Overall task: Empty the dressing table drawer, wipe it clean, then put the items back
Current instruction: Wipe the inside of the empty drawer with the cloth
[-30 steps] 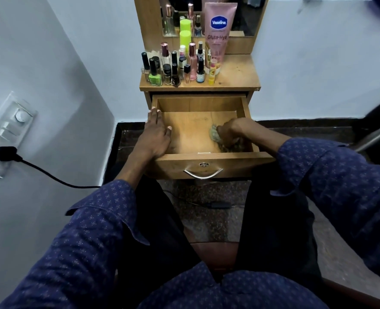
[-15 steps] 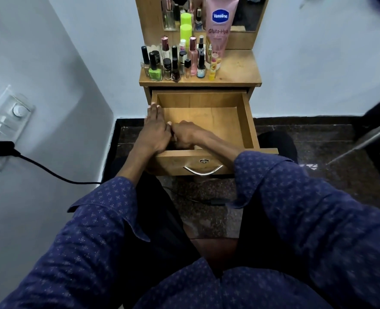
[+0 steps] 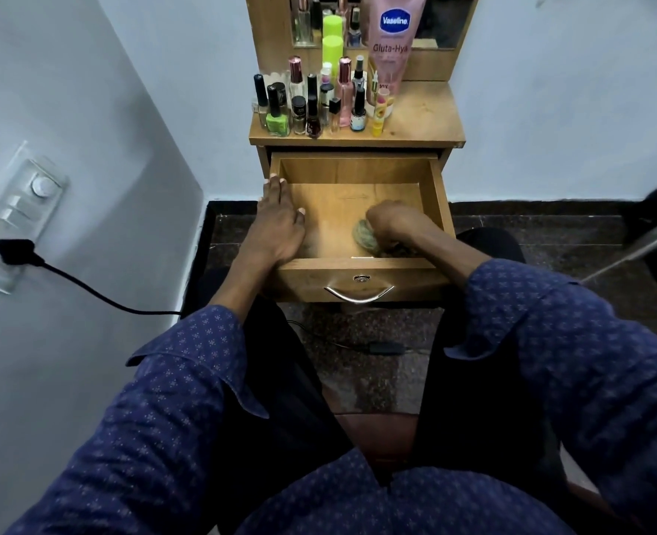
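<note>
**Hands in the drawer: right one wiping, left one bracing**

The right hand is clenched round a crumpled greenish-grey cloth and presses it to the floor of the open light-wood drawer, toward the drawer's front right corner, just behind the front panel with its curved metal handle. The left hand lies flat and released, fingers straight, along the drawer's left wall, fingertips pointing to the back — it grasps nothing and looks to be steadying the drawer.

The relation that matters for the next stroke: the drawer floor not under the cloth lies behind and to the left of it. The drawer's long axis runs from the person toward the dressing table, so a sweep toward the back wall, or across to the left wall, would cover what is left. The right hand already has the cloth and is the nearer one to that bare floor; the left hand sits at the far left edge, in the way of a full crosswise pass only at the very wall.

No items are in the drawer. A cluster of small cosmetic bottles and a tall pink lotion tube stand on the wooden surface directly above the drawer — judged to be the contents waiting to go back once wiping is done.
</note>
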Demonstrator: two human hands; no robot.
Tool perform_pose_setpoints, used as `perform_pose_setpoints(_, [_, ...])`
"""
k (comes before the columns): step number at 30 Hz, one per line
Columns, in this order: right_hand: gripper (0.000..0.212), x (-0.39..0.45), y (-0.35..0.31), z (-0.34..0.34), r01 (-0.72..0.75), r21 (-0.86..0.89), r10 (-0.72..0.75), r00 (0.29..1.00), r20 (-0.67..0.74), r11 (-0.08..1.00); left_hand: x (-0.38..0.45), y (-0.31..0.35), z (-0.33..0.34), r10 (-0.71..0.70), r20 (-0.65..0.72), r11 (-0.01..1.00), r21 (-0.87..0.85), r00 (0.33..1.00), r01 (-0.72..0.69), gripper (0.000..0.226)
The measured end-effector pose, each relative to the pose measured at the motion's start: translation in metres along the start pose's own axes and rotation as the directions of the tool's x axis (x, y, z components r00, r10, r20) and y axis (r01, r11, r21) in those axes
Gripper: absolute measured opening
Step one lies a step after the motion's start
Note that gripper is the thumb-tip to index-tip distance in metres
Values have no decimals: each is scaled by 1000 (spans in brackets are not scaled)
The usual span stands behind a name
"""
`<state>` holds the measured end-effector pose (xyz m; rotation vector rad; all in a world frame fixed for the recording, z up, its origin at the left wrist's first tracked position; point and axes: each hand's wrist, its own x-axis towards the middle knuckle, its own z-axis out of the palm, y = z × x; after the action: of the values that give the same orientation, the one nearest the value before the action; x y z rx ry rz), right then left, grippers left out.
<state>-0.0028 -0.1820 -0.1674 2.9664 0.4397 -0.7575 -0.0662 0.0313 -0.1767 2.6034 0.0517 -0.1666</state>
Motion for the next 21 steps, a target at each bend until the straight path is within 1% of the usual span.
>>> perform_pose_setpoints(2, [25,5,-33,-3,109,56,-102,988,-119,992,1,0,-1,5,1,1000,7,1000,-5,69])
perform_pose_setpoints(3, [24,6,-51,-5,164,64,-152,976,-153,984,1,0,-1,8,1,1000,9,1000,-8,68])
perform_pose_setpoints(5, [22,2,-75,-7,222,29,-214,960,-183,975,0,-2,-1,11,-1,1000,15,1000,-11,68])
perform_pose_setpoints(6, [22,2,-77,-5,233,28,-222,953,-208,972,0,-3,-1,12,-2,1000,13,1000,-12,68])
perform_pose_setpoints(8, [18,1,-56,-2,198,62,-175,947,-268,978,1,-4,0,16,-1,1000,-3,1000,-16,68])
perform_pose_setpoints(11, [6,0,2,-7,40,32,-26,933,-360,999,2,-5,1,15,-3,1000,-25,1000,-15,68])
perform_pose_setpoints(13, [10,-1,32,-12,-49,32,58,900,-432,998,1,-4,0,8,1,999,-40,1000,-8,69])
perform_pose_setpoints(14, [12,0,41,-12,-66,42,78,880,-468,997,1,-4,-1,9,7,999,-46,1000,-9,70])
perform_pose_setpoints(15, [13,0,45,-12,-80,59,99,862,-497,995,1,-4,0,14,4,999,-42,1000,-14,70])
perform_pose_setpoints(16, [12,1,45,-10,-86,113,132,846,-516,990,1,-4,0,18,0,999,-36,1000,-18,69])
perform_pose_setpoints(17, [12,3,40,-7,-109,207,205,826,-526,972,3,-5,1,23,-6,999,-32,1000,-23,69])
perform_pose_setpoints(18, [14,5,35,-7,-128,372,319,795,-515,919,1,-4,0,19,-3,999,-30,1000,-19,69])
perform_pose_setpoints(19, [17,7,28,-7,-120,577,449,760,-469,808,2,-5,0,22,-6,999,-24,1000,-22,69])
perform_pose_setpoints(20, [23,10,20,-11,-115,788,595,723,-351,604,1,-4,-1,18,-11,1000,-15,1000,-18,69])
perform_pose_setpoints(21, [31,13,12,-16,-70,939,708,676,-204,338,3,-7,1,15,-17,1000,-6,1000,-15,69])
